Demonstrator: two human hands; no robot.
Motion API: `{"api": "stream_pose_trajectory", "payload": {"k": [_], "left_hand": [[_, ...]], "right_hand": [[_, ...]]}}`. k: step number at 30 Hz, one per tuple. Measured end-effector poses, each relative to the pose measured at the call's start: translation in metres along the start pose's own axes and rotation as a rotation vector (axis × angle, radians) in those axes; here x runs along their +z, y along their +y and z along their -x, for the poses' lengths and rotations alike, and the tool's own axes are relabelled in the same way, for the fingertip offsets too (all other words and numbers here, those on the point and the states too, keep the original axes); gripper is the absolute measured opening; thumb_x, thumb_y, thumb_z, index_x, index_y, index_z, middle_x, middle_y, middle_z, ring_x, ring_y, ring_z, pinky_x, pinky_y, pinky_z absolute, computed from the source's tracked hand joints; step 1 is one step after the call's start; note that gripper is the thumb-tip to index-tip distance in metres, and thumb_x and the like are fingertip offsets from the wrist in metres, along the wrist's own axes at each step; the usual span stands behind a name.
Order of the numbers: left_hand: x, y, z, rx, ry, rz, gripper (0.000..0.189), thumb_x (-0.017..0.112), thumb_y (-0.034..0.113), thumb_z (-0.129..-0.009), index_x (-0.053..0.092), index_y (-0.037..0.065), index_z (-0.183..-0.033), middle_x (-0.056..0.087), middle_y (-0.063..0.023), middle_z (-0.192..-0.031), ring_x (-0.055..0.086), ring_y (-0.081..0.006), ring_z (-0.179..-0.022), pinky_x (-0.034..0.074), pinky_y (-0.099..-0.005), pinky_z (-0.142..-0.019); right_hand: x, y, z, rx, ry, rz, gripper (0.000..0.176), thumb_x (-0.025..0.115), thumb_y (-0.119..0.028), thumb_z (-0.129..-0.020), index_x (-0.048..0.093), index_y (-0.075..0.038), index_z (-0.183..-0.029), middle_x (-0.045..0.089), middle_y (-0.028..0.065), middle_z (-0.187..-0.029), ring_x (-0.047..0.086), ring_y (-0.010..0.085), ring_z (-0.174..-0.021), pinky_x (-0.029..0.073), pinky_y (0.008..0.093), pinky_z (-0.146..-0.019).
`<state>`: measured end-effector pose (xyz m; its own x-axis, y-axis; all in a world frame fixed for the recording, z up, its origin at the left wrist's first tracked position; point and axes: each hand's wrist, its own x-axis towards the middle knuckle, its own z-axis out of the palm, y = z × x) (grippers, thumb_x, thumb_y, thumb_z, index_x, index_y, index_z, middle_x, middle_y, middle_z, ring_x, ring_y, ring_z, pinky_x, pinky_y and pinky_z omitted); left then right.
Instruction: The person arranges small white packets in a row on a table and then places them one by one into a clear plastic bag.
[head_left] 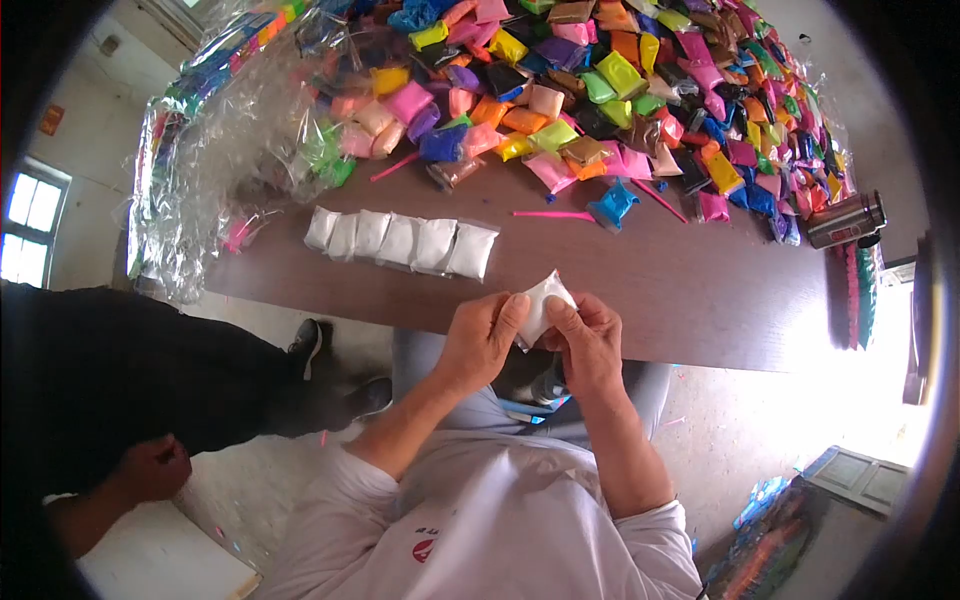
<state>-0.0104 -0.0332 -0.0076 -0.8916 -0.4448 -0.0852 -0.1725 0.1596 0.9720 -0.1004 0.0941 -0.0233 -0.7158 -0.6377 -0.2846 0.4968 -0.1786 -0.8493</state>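
Observation:
Between my two hands, just past the table's near edge, I hold a small clear packet of white material (546,305). My left hand (484,335) pinches its left side, thumb on top. My right hand (588,342) grips the right side, its thumb pressed on the packet's face. The fingers beneath are partly hidden. A row of several similar white packets (400,241) lies on the brown table (640,290), ahead and to the left of my hands. Beyond my right hand rest a blue packet (612,205) and a pink plastic stick (552,214).
A large heap of colourful packets (620,75) covers the table's far side. Crumpled clear plastic wrap (240,130) lies at the left. A metal cup (846,220) is on its side at the right end. Another person's hand (155,467) shows at lower left.

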Motion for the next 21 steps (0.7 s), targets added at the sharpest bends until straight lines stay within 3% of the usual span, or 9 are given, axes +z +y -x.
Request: {"api": "stream_pose_trajectory", "payload": {"k": [5,10,16,20,21], "left_hand": [[0.001,0.009,0.000,0.032,-0.004,-0.025,0.045,0.044,0.036,-0.097,0.058,-0.004,-0.083,0.056,-0.0139,-0.065,0.052,-0.0170,-0.061,0.044,-0.0334,-0.058],[0.007,0.007,0.002,0.058,-0.007,-0.071,0.042,0.045,0.034,-0.097,0.059,-0.003,-0.084,0.056,-0.0159,-0.066,0.050,-0.0235,-0.056,0.044,-0.0338,-0.056],[0.004,0.007,0.001,0.036,-0.034,-0.094,0.040,0.045,0.033,-0.097,0.058,-0.003,-0.086,0.055,-0.0187,-0.066,0.052,-0.0294,-0.056,0.042,-0.0368,-0.056],[0.003,0.001,0.006,0.073,0.006,-0.092,0.039,0.043,0.032,-0.097,0.058,-0.002,-0.087,0.054,-0.0184,-0.066,0.051,-0.0288,-0.057,0.042,-0.0374,-0.056],[0.002,0.001,0.009,0.082,0.005,-0.091,0.039,0.043,0.032,-0.097,0.058,-0.002,-0.087,0.054,-0.0184,-0.066,0.051,-0.0288,-0.057,0.042,-0.0374,-0.056]], "right_hand": [[0.002,-0.003,0.001,0.006,0.083,-0.074,0.017,0.065,-0.016,-0.086,0.064,0.000,-0.090,0.061,0.0018,-0.073,0.055,0.0073,-0.061,0.043,0.0198,-0.054],[0.003,-0.012,-0.006,0.123,-0.017,-0.009,0.016,0.063,-0.017,-0.087,0.064,-0.001,-0.086,0.064,0.0043,-0.076,0.058,0.0078,-0.064,0.047,0.0208,-0.055],[0.009,-0.004,-0.006,0.022,0.064,-0.089,0.017,0.065,-0.019,-0.086,0.064,-0.003,-0.083,0.063,0.0016,-0.074,0.058,0.0067,-0.062,0.046,0.0203,-0.053],[0.005,-0.012,-0.004,0.116,-0.012,-0.082,0.018,0.066,-0.021,-0.086,0.064,-0.003,-0.081,0.062,-0.0001,-0.072,0.055,0.0054,-0.060,0.043,0.0198,-0.051],[0.004,-0.014,-0.001,0.085,-0.074,0.120,0.020,0.066,-0.022,-0.086,0.064,-0.003,-0.080,0.061,-0.0004,-0.072,0.053,0.0050,-0.059,0.042,0.0198,-0.050]]}}
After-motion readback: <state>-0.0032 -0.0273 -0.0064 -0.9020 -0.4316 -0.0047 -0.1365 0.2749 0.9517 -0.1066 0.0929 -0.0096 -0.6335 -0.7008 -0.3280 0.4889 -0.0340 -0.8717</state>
